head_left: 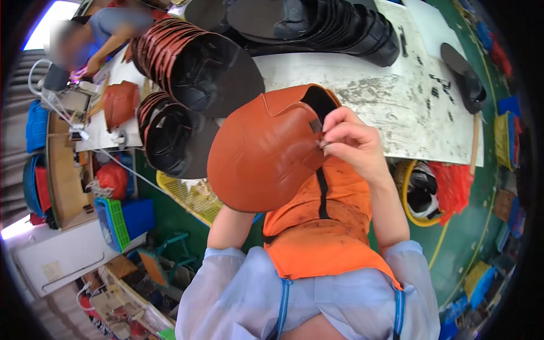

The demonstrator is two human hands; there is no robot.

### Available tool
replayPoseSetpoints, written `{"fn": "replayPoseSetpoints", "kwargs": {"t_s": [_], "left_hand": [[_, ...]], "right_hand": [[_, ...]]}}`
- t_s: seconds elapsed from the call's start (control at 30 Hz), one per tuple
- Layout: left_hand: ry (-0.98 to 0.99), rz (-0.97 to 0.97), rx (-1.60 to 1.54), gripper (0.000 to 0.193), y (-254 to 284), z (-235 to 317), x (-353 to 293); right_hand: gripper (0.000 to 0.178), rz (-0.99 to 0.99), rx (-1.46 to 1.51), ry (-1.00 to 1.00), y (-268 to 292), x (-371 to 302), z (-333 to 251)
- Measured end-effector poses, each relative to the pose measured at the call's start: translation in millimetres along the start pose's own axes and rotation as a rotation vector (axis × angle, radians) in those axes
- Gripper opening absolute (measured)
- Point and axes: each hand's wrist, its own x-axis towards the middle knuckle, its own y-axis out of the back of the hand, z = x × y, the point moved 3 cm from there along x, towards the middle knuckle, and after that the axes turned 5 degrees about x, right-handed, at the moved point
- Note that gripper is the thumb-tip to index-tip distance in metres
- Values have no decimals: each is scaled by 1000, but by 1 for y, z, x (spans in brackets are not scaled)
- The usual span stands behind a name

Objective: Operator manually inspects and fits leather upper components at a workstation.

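Note:
In front of me is a rounded brown leather piece (263, 153), seamed, with a dark lining at its upper right opening. My left forearm (229, 226) rises beneath it; the left hand itself is hidden behind the leather. At the right edge of the piece, beside the opening, my right hand (354, 139) is closed in a pinch, thumb against fingertips. A tiny light speck shows at those fingertips, too small to name.
Stacks of similar nested brown pieces (164, 54) and black pieces (362, 34) lie on the white worktable (351, 85). A yellow basket (409, 198) stands at right. Another person (116, 34) works at far left. A yellow crate (187, 195) sits below the table edge.

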Motion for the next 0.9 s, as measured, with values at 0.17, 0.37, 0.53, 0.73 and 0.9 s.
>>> {"fn": "replayPoseSetpoints", "kwargs": {"t_s": [0.17, 0.37, 0.53, 0.73, 0.9], "left_hand": [[107, 90, -940, 24, -11, -72, -34], [13, 149, -1436, 49, -8, -111, -76], [-14, 326, -1076, 45, -5, -115, -78], [-41, 500, -604, 41, -13, -108, -73], [-68, 616, -184, 38, -29, -94, -64]], "right_hand": [[11, -9, -170, -146, -13, 4, -12], [10, -22, -149, -209, -24, 8, -11], [8, -15, -194, -236, -28, 8, -14], [8, -46, -269, -212, -25, 7, -16], [8, -14, -202, -179, -26, 5, -17]]}}
